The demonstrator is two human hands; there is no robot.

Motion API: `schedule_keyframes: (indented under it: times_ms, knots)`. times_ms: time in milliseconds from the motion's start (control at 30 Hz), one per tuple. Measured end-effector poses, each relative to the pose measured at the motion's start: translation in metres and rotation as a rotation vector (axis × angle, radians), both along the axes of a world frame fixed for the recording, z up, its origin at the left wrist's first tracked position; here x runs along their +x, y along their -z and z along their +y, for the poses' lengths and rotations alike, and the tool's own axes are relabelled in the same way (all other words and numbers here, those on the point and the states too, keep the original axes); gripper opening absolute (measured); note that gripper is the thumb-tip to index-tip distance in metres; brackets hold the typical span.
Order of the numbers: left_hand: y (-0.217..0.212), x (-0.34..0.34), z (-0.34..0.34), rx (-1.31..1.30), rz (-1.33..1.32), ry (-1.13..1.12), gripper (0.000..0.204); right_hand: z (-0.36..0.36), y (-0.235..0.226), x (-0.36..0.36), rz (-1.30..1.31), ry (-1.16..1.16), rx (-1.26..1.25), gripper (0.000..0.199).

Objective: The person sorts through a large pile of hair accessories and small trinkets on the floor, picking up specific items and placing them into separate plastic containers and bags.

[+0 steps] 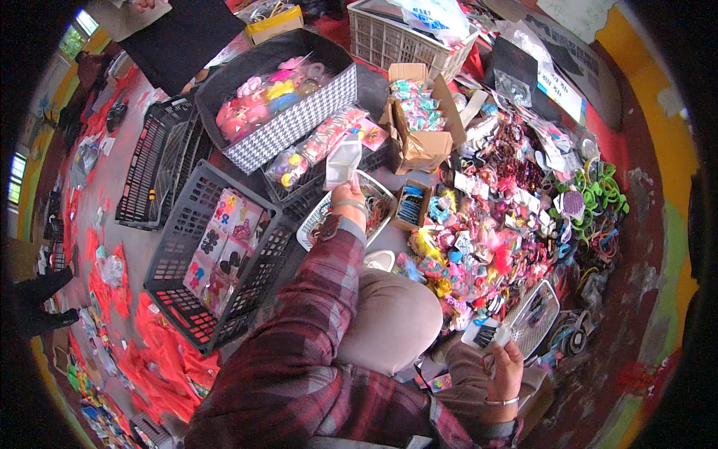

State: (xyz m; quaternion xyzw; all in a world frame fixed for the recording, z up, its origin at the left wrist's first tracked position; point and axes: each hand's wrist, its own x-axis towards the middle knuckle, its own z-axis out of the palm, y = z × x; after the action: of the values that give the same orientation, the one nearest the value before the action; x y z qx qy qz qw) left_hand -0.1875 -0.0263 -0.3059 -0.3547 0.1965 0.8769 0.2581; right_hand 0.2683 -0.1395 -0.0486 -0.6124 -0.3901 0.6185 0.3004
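Crumpled red sheeting (pixel 153 348) lies left of a dark crate (pixel 178 243). Over a white basket (pixel 302 236), the left hand (pixel 350 197) has its fingers closed on the near end of a white tray (pixel 344 159), probably light, stiff and slippery, best held by the rim. Rightward, the right hand (pixel 506 370) pinches the edge of a small pale pack (pixel 481 332), seemingly light and flexible.

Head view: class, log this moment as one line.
left hand: holds white tray | right hand: holds small pack | nearby: white basket
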Motion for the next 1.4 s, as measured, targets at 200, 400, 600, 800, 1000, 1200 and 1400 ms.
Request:
schedule_keyframes:
  times_ms: [200,400,600,800,1000,1200,1400]
  knots:
    - [0.006,-0.004,-0.015,-0.018,0.025,0.100,0.031,0.001,0.005,0.010,-0.092,-0.100,0.081,0.020]
    - [0.032,-0.021,-0.015,-0.556,0.677,0.720,0.028,-0.001,-0.004,0.003,0.042,0.007,-0.016,0.021]
    - [0.056,-0.057,0.022,-0.006,0.164,0.227,0.028,-0.001,-0.003,0.007,-0.004,-0.001,-0.008,0.015]
    - [0.043,-0.058,0.018,-0.187,0.241,0.301,0.026,0.000,-0.005,0.001,0.000,0.032,-0.027,0.014]
    - [0.024,-0.091,-0.054,-0.326,0.316,0.532,0.025,-0.001,-0.003,0.003,-0.010,-0.001,-0.004,0.012]
    - [0.008,-0.120,-0.116,0.125,-0.098,0.521,0.029,0.001,-0.008,0.002,0.043,-0.004,-0.055,0.016]
    - [-0.011,-0.071,-0.074,-0.062,0.362,0.232,0.040,-0.002,0.011,0.010,0.000,-0.006,0.026,0.011]
